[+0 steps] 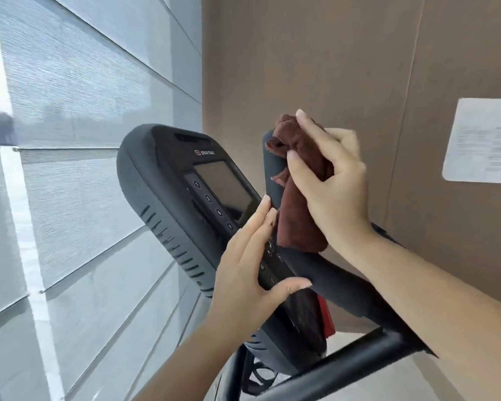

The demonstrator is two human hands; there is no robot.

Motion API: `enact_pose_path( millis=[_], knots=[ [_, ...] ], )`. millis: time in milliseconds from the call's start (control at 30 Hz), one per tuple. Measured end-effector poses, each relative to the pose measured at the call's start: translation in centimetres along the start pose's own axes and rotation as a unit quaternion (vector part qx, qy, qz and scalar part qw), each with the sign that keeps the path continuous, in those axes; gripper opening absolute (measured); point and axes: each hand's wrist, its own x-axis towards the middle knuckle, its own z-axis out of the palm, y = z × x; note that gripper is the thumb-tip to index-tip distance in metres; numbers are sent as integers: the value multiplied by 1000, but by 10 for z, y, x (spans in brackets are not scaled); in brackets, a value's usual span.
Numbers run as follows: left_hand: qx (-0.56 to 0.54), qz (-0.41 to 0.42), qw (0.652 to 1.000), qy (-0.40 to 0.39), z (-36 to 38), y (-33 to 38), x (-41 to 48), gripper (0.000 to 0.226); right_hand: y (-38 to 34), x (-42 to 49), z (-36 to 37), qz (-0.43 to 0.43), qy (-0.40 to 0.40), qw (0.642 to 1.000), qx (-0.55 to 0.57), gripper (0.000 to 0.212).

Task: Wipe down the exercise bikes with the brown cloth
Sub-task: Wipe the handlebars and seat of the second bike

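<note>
- A person's right hand [330, 180] clamps the bunched brown cloth [298, 227] around the upright handlebar horn [272, 169] of a Star Trac exercise bike [359, 351], just beside the console's right edge.
- The left hand [243, 270], fingers flat and thumb spread, braces the console [162, 198] and grips nothing.
- The wipe likely goes best with the cloth wrapped snugly, drawn along the whole bar and kept clear of the buttons [208, 198].

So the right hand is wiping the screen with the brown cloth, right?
Not quite. In the head view, the right hand grips the brown cloth around the upright handlebar end, beside the console, not on the screen. The screen is uncovered, and the left hand rests on the console's button panel.
</note>
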Motion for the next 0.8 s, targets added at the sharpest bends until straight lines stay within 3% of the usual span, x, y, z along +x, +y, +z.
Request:
enact_pose_path(
  millis=[233,333,500,567,733,800],
  knots=[
    [113,81,989,-42,-23,-53,-2,62,-10,-51,-46,5,-190,968,-165,45],
    [205,129,970,-35,-32,-73,2,49,-18,-54,-37,-22,-154,962,-224,44],
    [242,199,950,11,-39,-91,6,36,-24,-23,13,-77,36,965,-246,40],
    [239,213,947,32,-39,-96,8,33,-24,-20,13,-83,17,952,-293,41],
    [238,221,944,54,-34,-101,8,27,-26,-72,-36,-36,-138,926,-348,52],
    [240,218,944,58,-34,-101,8,25,-29,-83,-44,-48,-148,909,-386,50]
  ],
)
